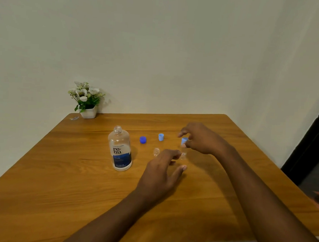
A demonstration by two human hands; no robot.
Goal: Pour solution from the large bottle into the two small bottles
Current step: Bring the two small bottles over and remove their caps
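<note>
On the wooden table, the large bottle is standing open at the left. Your right hand is pinching a light blue cap atop one small bottle. Your left hand is reaching its side with fingers spread; I cannot tell if it is gripping. The other small bottle is standing open nearby.

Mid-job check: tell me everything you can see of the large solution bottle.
The large bottle stands upright on the wooden table, left of centre, with nothing touching it. It looks like clear plastic, round-shouldered, with a threaded neck that is open, with no cap on. Its label reads "re-nu" in dark letters above a dark blue panel. A dark blue cap lies on the table just to its right. The liquid level cannot be told.
</note>
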